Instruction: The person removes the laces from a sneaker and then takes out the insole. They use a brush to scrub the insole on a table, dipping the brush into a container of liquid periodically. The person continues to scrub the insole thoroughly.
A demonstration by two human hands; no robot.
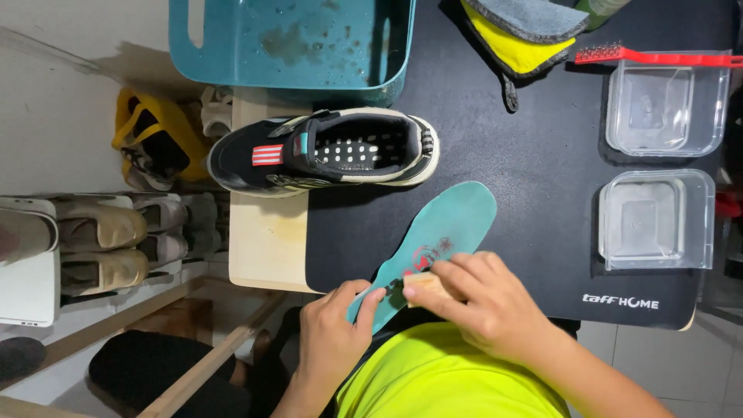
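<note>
Low in the frame's middle, the left hand (pixel 333 329) pinches the heel end of a teal insole (pixel 437 236), which lies slanting on the black worktop (pixel 534 155). The right hand (pixel 476 298) is closed around a small wooden brush (pixel 422 285) pressed against the insole. A black shoe (pixel 325 151) lies just above, below a teal tub (pixel 294 46).

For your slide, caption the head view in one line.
Two hands scrub a teal insole beside a black sneaker.
</note>
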